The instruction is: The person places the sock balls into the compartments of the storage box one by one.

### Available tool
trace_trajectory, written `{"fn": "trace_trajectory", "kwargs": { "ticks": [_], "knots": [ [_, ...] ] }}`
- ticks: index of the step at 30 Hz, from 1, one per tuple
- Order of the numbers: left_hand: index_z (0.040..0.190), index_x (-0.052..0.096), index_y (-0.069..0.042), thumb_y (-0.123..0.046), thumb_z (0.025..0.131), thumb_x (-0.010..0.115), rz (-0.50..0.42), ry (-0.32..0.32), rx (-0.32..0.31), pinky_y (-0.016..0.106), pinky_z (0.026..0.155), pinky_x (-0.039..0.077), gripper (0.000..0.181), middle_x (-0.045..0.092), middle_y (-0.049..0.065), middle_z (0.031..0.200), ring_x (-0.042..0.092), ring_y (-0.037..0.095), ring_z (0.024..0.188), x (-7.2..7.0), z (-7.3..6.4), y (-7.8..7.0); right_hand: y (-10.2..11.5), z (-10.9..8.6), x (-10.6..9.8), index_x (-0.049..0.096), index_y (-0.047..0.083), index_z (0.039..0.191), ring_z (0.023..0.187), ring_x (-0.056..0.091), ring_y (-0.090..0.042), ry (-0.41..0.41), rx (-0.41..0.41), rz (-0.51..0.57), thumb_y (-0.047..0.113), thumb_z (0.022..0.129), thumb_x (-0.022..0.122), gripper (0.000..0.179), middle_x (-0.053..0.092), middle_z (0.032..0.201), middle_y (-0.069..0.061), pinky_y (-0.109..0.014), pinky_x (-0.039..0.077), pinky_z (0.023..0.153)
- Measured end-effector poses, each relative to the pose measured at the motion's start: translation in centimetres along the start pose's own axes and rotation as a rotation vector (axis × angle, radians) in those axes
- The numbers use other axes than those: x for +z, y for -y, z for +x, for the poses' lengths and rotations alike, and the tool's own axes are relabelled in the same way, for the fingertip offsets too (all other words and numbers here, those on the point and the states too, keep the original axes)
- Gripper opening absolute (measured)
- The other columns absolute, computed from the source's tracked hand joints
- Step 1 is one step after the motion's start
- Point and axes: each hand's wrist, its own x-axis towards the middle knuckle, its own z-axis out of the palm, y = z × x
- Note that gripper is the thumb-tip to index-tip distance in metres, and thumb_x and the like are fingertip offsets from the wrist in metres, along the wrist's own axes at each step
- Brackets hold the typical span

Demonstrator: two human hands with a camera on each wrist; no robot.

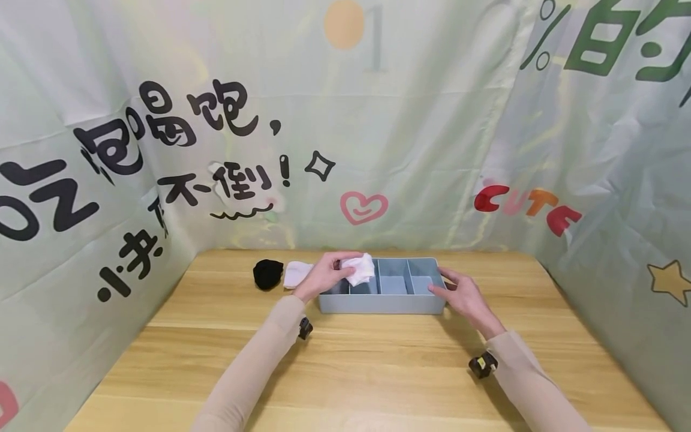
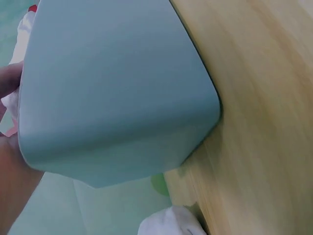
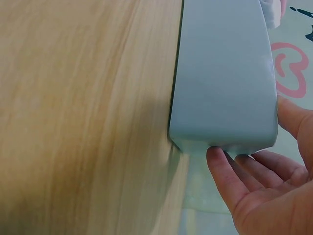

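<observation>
A long blue-grey divided box (image 1: 382, 304) stands on the table, with several compartments in a row. Above its left half, my left hand (image 1: 325, 273) pinches a white bundled cloth (image 1: 360, 269) between thumb and fingers. This hand hides part of the leftmost compartment; the two compartments on the right show bare floors. At the box's right end, my right hand (image 1: 465, 296) grips the end wall, thumb over the rim and fingers against the outside. In the right wrist view, those fingers (image 3: 227, 178) touch the end wall.
Left of the box lie a black bundled cloth (image 1: 268, 275) and a pale bundled cloth (image 1: 296, 274), the latter partly behind my left hand. The wooden table (image 1: 372, 372) meets printed fabric curtains (image 1: 421, 150) at the back and sides.
</observation>
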Motion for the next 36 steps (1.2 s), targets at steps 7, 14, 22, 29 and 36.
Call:
{"fn": "trace_trajectory", "kwargs": {
  "ticks": [7, 14, 22, 29, 36],
  "knots": [
    [0.124, 0.069, -0.013, -0.008, 0.090, 0.070, 0.030, -0.040, -0.018, 0.023, 0.072, 0.051, 0.035, 0.069, 0.008, 0.122, 0.061, 0.010, 0.082, 0.5, 0.2, -0.4, 0.2, 0.0, 0.1, 0.027, 0.002, 0.154, 0.139, 0.034, -0.046, 0.006, 0.003, -0.011, 0.028, 0.098, 0.062, 0.071, 0.024, 0.159, -0.021, -0.052, 0.041, 0.107],
    [0.120, 0.072, -0.017, -0.013, 0.088, 0.073, 0.181, -0.041, -0.018, 0.038, 0.098, 0.049, 0.033, 0.067, 0.002, 0.128, 0.059, 0.020, 0.121, 0.9, 0.4, -0.3, 0.2, 0.0, 0.1, 0.026, 0.003, 0.154, 0.139, 0.034, -0.046, 0.007, 0.009, -0.011, 0.028, 0.098, 0.062, 0.071, 0.024, 0.160, -0.021, -0.052, 0.041, 0.107],
    [0.120, 0.071, -0.010, -0.013, 0.088, 0.074, 0.228, -0.036, -0.003, 0.039, 0.099, 0.048, 0.032, 0.069, 0.006, 0.124, 0.059, 0.022, 0.121, 1.6, 0.8, -0.1, 0.1, 0.0, 0.1, 0.026, 0.002, 0.154, 0.139, 0.034, -0.046, 0.009, 0.014, -0.006, 0.030, 0.097, 0.062, 0.073, 0.023, 0.160, -0.021, -0.052, 0.040, 0.107],
    [0.125, 0.068, -0.011, -0.018, 0.091, 0.071, 0.249, 0.013, -0.015, 0.046, 0.105, 0.044, 0.035, 0.066, 0.005, 0.129, 0.054, 0.025, 0.128, 1.8, 0.7, 0.0, 0.1, 0.0, 0.2, 0.026, 0.002, 0.154, 0.139, 0.034, -0.046, 0.004, 0.009, -0.010, 0.028, 0.098, 0.062, 0.072, 0.023, 0.160, -0.022, -0.052, 0.040, 0.107],
    [0.127, 0.067, -0.010, -0.012, 0.093, 0.067, 0.212, 0.007, -0.039, 0.049, 0.108, 0.041, 0.034, 0.064, 0.007, 0.131, 0.052, 0.028, 0.131, 1.5, 0.6, 0.0, 0.0, 0.1, 0.2, 0.026, 0.001, 0.154, 0.139, 0.035, -0.047, -0.002, -0.010, -0.005, 0.025, 0.098, 0.062, 0.071, 0.024, 0.159, -0.022, -0.051, 0.042, 0.105]
  ]
}}
